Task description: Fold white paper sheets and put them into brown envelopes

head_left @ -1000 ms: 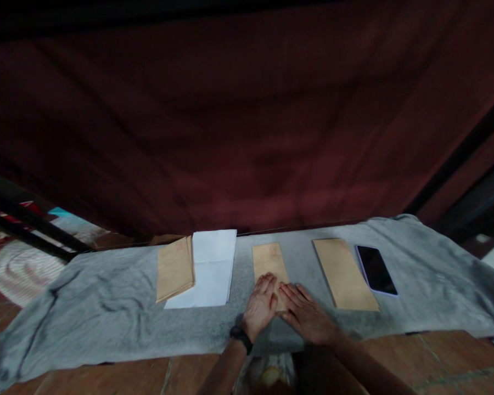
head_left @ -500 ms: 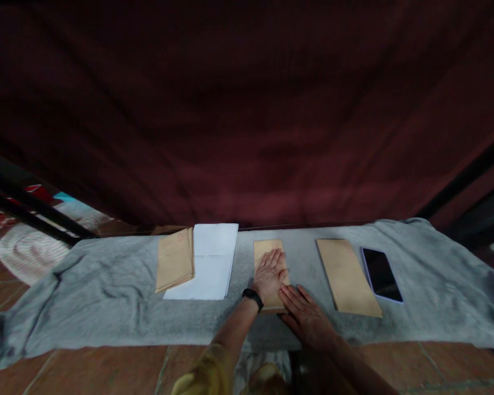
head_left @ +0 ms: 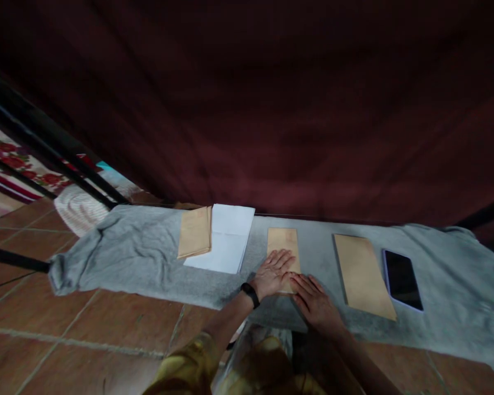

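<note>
My left hand (head_left: 273, 272) flat, fingers extended, on middle brown envelope (head_left: 281, 238) inside grey cloth's (head_left: 318, 249) front edge; right hand (head_left: 319, 310) flat at envelope's side. Apparent step: smoothing; next move calls for lifting palms.

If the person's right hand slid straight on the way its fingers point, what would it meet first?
Most likely the left hand, with its black wristband, flat on the rectangular brown paper envelope that the right hand also appears to touch; any gap between the hands is unclear.
</note>
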The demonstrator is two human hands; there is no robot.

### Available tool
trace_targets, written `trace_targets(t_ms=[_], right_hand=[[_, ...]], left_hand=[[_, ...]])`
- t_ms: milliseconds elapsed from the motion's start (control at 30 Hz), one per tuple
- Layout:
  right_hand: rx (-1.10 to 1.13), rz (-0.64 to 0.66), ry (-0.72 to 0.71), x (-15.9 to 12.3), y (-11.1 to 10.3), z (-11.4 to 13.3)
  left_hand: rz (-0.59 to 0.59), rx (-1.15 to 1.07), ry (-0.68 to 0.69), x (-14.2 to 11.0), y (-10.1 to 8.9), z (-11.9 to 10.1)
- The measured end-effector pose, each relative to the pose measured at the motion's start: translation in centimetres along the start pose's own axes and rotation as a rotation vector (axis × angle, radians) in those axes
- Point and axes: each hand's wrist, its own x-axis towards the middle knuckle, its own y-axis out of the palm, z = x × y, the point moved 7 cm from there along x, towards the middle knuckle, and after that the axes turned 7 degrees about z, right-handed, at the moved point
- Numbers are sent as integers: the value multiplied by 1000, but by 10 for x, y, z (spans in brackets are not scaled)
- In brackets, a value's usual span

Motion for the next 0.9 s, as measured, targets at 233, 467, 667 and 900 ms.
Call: trace_targets(t_ms=[233, 467, 667, 900], right_hand=[[-21, 2, 16, -4, 2, -1], [-50, -9, -10, -4, 1, 1], [-57, 10, -11, -6, 3, 1], [9, 38, 21, 6, 13, -22]], left_hand=[[36, -31, 46, -39, -9, -15], [49, -59, 97, -69, -16, -26], [41, -51, 122, -79, -15, -28], [38, -38, 133, -78, -15, -28]])
